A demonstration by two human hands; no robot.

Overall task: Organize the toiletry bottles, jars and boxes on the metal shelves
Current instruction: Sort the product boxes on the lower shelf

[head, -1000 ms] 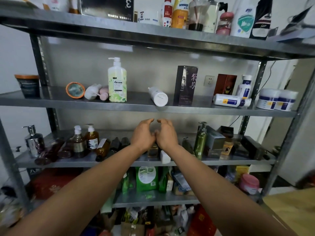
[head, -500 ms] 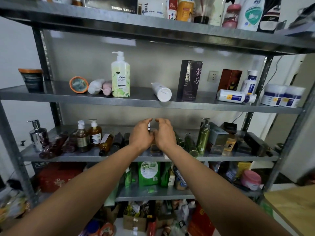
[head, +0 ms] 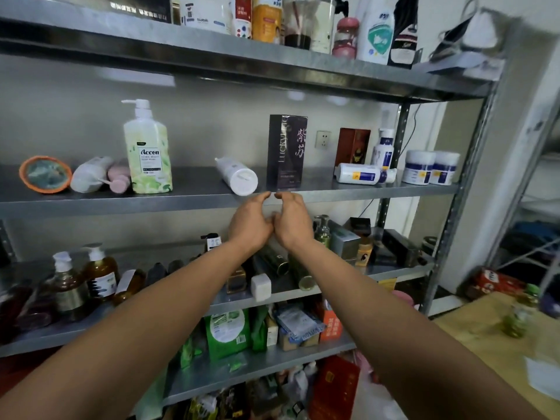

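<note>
My left hand (head: pixel 250 225) and my right hand (head: pixel 292 222) are raised side by side, knuckles touching, fingers loosely curved, with nothing visible in them. Their fingertips reach the front edge of the middle shelf (head: pixel 121 204). Just above them a white bottle (head: pixel 238 175) lies on its side next to an upright dark box (head: pixel 286 151). Behind my hands, on the lower shelf (head: pixel 394 269), dark green bottles (head: pixel 274 260) lie flat beside a small white block (head: pixel 261 287). A green pump bottle (head: pixel 322 230) stands to the right.
The middle shelf also holds an Accen pump bottle (head: pixel 148 153), a lying white tube (head: pixel 360 174) and two white jars (head: pixel 431 166). Amber pump bottles (head: pixel 100 272) stand at lower left. A wooden table (head: pixel 497 353) sits at the right.
Both hands have lifted together from the lower shelf's items up to the edge of the middle shelf. The camera has moved closer and turned to the right.
</note>
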